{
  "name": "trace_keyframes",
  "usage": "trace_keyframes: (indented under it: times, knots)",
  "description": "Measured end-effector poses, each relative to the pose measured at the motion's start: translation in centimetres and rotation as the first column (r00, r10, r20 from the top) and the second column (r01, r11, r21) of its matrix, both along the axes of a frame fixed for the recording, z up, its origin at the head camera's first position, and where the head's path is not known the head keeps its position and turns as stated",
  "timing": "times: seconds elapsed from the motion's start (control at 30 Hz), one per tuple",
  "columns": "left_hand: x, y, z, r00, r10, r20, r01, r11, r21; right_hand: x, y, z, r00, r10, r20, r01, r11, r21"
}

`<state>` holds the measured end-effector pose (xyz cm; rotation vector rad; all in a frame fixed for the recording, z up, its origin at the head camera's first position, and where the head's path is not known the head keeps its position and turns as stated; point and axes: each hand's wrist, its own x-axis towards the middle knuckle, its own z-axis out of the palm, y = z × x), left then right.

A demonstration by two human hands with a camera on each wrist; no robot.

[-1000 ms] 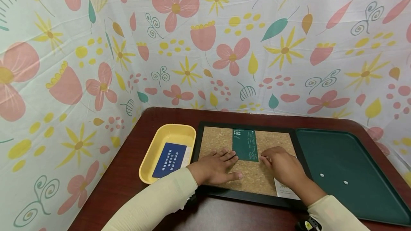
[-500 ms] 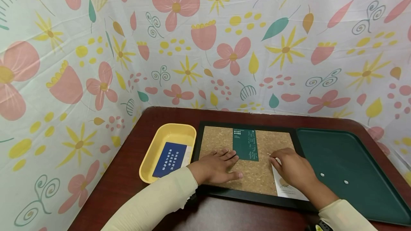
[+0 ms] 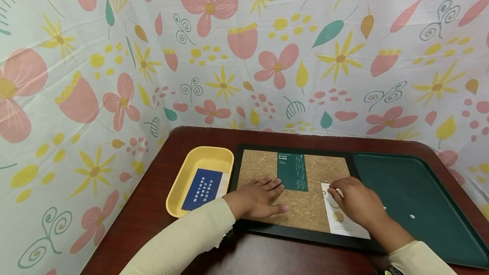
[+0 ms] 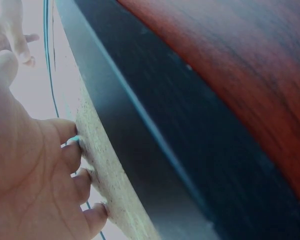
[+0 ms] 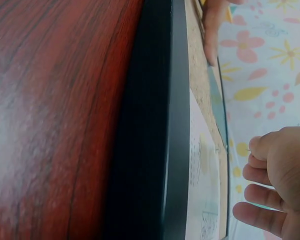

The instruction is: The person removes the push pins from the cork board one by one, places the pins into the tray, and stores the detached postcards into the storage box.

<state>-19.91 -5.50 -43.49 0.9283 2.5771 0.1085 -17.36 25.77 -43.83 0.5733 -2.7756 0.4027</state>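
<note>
Blue card (image 3: 201, 188) lies in yellow tub (image 3: 206, 160) beside corkboard (image 3: 305, 215)

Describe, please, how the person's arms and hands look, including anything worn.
The left sleeve and right sleeve are long, plain and cream-coloured. The left hand and right hand are ungloved. A small black item shows at the left wrist; at the right wrist, a black strap with a yellow-green spot is partly cut off by the frame.
</note>
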Motion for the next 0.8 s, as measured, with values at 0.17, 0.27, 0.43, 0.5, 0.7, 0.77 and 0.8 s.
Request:
trace_keyframes:
  times: [0.17, 0.27, 0.43, 0.5, 0.7, 0.77, 0.8]
  knots:
    - [0.0, 0.0, 0.0, 1.0, 0.0, 0.0, 0.0, 1.0, 0.0, 0.3, 0.6, 0.1, 0.999, -0.025, 0.04, 0.025, 1.0, 0.005]
    - [0.0, 0.0, 0.0, 1.0, 0.0, -0.002, 0.0, 1.0, 0.0, 0.5, 0.9, 0.1, 0.998, -0.035, 0.048, 0.034, 0.999, 0.013]
    - [0.1, 0.1, -0.1, 1.0, 0.0, -0.003, 0.0, 1.0, 0.001, 0.6, 1.5, 0.0, 0.999, -0.033, 0.023, 0.033, 0.999, 0.015]
    - [0.1, 0.1, -0.1, 1.0, 0.0, -0.004, 0.0, 1.0, 0.002, 0.7, 1.7, 0.0, 0.999, -0.032, 0.011, 0.032, 0.999, 0.01]
    - [0.1, 0.1, 0.0, 1.0, 0.002, -0.001, -0.002, 1.0, 0.001, 1.0, 2.4, 0.0, 0.998, -0.051, 0.026, 0.051, 0.998, 0.022]
    - [0.1, 0.1, 0.0, 1.0, 0.003, 0.001, -0.003, 1.0, 0.001, 1.0, 2.6, 0.1, 0.998, -0.057, 0.019, 0.056, 0.998, 0.033]
    - [0.2, 0.1, 0.0, 1.0, 0.004, 0.002, -0.004, 1.0, 0.001, 1.0, 2.8, 0.1, 0.998, -0.059, 0.018, 0.059, 0.998, 0.035]
